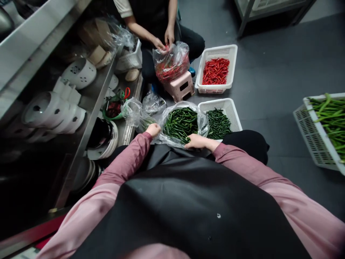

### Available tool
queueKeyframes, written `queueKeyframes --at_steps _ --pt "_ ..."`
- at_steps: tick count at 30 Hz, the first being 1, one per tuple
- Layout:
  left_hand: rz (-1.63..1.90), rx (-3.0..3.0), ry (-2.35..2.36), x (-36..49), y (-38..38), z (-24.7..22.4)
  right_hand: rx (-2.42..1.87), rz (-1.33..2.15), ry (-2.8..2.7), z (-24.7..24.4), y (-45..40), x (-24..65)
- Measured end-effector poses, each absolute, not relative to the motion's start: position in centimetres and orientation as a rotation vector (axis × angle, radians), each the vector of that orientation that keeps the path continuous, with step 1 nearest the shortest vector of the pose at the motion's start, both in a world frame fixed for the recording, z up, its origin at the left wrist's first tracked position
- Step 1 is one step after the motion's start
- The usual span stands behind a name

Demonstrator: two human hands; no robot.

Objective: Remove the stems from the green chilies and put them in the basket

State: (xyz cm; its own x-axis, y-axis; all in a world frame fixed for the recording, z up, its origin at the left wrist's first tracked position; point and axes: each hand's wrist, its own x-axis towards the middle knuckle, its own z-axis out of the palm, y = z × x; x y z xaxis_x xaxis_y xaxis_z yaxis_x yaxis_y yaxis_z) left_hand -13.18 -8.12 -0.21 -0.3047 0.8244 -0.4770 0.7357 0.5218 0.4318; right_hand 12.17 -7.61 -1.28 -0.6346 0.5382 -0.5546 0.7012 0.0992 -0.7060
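A clear plastic bag (203, 124) full of long green chili peppers (180, 121) lies open in front of me. My right hand (196, 141) is at the near right edge of the heap, its fingers closed on a green chili pepper. Just left of the bag, my left hand (153, 129) is closed with its fingers curled; whatever it holds is too small to see. Beneath and beyond it lies another clear bag (133, 109) with some greenish bits inside. To the right stands a white basket (234, 110) holding shorter green chilies (218, 123).
Opposite me, a co-worker's hands (164, 42) handle red chilies in a plastic bag (175, 64) on a pink stool (180, 86). A white basket (233, 68) holds red chilies. Green pods fill a crate (314, 133) at right. Metal shelving (91, 108) with white pots runs along the left.
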Motion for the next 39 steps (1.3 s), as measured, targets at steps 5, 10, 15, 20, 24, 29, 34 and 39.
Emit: queueKeyframes --at_steps 5,10,15,20,24,29,34,39 --pt "-0.056 1.825 2.381 -11.9 -11.0 0.6 1.194 -1.463 2.283 -0.7 -8.1 12.6" --pt "-0.144 2.483 1.867 -7.1 -9.4 0.5 1.490 -2.002 2.213 0.4 -6.0 15.2" --pt "-0.438 2.474 1.775 -5.0 -6.8 -2.4 1.847 -2.929 1.583 0.7 -3.7 17.1" --pt "-0.527 2.376 1.781 -5.3 -6.6 -3.3 1.654 -3.113 1.415 1.0 -3.9 17.5" --pt "-0.513 2.297 1.830 -5.8 -6.2 -3.2 1.595 -3.096 1.434 0.3 -4.4 16.4" --pt "-0.287 2.216 1.875 -7.0 -5.7 -2.6 1.751 -2.918 1.351 -2.0 -5.2 14.0" --pt "0.317 1.497 1.756 -8.2 -6.6 -1.1 1.747 -2.980 1.061 -3.0 -6.7 12.6" --pt "0.719 0.866 1.237 -6.2 -8.6 0.0 1.684 -3.309 0.796 -2.2 -6.4 12.1"
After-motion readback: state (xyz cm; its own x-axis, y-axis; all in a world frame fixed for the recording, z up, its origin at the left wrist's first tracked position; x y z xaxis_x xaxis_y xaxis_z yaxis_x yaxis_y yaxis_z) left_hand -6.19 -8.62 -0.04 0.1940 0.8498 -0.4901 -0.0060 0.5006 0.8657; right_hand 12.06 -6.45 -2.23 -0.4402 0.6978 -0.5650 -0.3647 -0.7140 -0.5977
